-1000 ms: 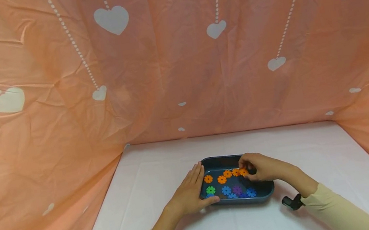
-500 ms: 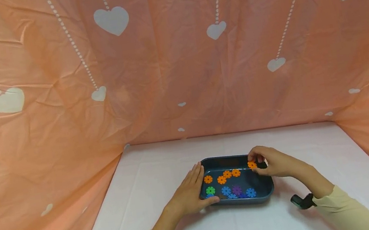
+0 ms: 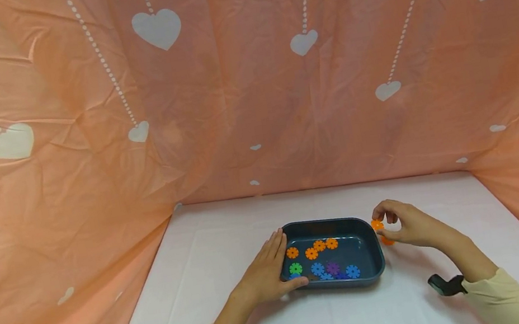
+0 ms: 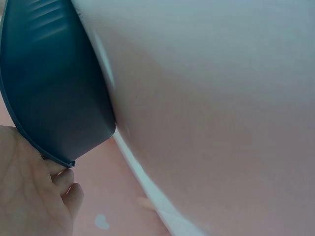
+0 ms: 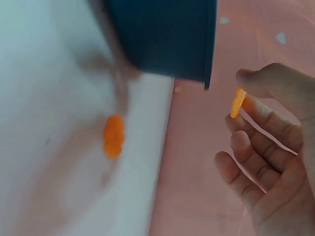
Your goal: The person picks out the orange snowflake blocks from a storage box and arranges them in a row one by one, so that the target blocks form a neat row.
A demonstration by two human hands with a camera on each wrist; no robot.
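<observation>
Just past the right end of the tray (image 3: 366,250), your right hand (image 3: 409,224) pinches an orange flower disc (image 3: 377,224) between thumb and fingertips, up off the white table (image 3: 449,200). Below that grip, and slightly toward you and to your right, an orange shape (image 3: 388,241) lies on the cloth. The relation to mind, in my judgement, is that drop from pinched disc to orange shape: the two look nearly stacked from your head, yet the right wrist view sets them well apart in height. Whether the shape is one disc or several overlapping, you cannot tell through the blur. In that same wrist view the pinched disc shows almost edge-on, so its broad face is turned away from that camera. The tray's long axis runs left to right in front of you, and its right wall stands just beside your pinch. Your left hand (image 3: 266,271) is far from the disc, fingers straight along the tray's left end, thumb over the near rim. Four more orange discs (image 3: 319,245) lie inside, toward the tray's left half and middle
</observation>
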